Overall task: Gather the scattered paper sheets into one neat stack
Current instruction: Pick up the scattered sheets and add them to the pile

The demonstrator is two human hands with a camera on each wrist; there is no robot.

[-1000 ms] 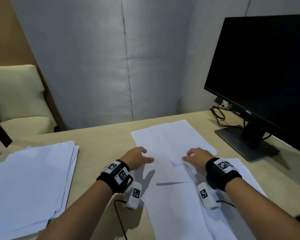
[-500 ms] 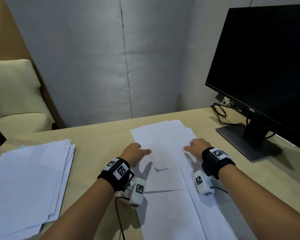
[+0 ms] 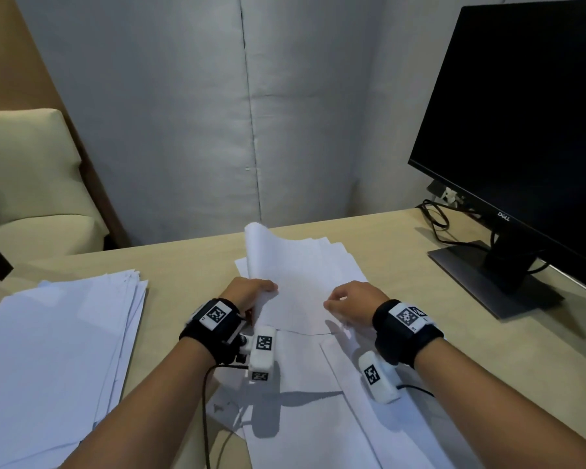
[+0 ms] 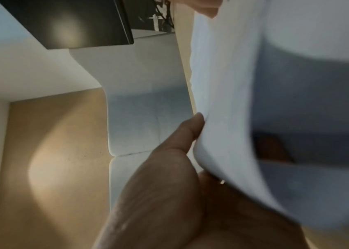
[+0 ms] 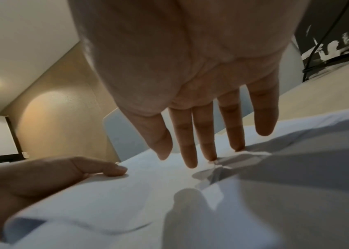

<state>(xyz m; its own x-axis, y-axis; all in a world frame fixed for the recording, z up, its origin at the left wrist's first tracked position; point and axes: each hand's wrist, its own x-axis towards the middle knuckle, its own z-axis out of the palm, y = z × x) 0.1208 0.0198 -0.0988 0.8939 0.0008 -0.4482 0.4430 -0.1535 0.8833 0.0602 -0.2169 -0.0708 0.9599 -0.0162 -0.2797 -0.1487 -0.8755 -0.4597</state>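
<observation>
Several white sheets (image 3: pixel 305 275) lie overlapped in the middle of the desk. My left hand (image 3: pixel 251 292) pinches their left edge, thumb (image 4: pixel 190 131) on top, and that edge (image 3: pixel 256 238) curls up off the desk. In the left wrist view the lifted sheets (image 4: pixel 229 101) fill the right side. My right hand (image 3: pixel 347 302) rests on the right part of the same sheets, and in the right wrist view its hand (image 5: pixel 190 151) has straight fingers with fingertips (image 5: pixel 212 156) touching the paper (image 5: pixel 126 193). More loose sheets (image 3: pixel 318 401) lie nearer me, between my forearms.
A large, roughly squared stack of paper (image 3: pixel 58 350) sits at the desk's left. A black monitor (image 3: pixel 521 113) on its stand (image 3: pixel 494 282), with cables (image 3: pixel 437 218), occupies the right. A cream chair (image 3: pixel 24 184) stands beyond the left edge; a padded wall is behind.
Both hands lay flat on the sheets before. Now my left hand has taken hold of the left edge and raised it, so the paper curls upward. The right hand stays on the sheets.
</observation>
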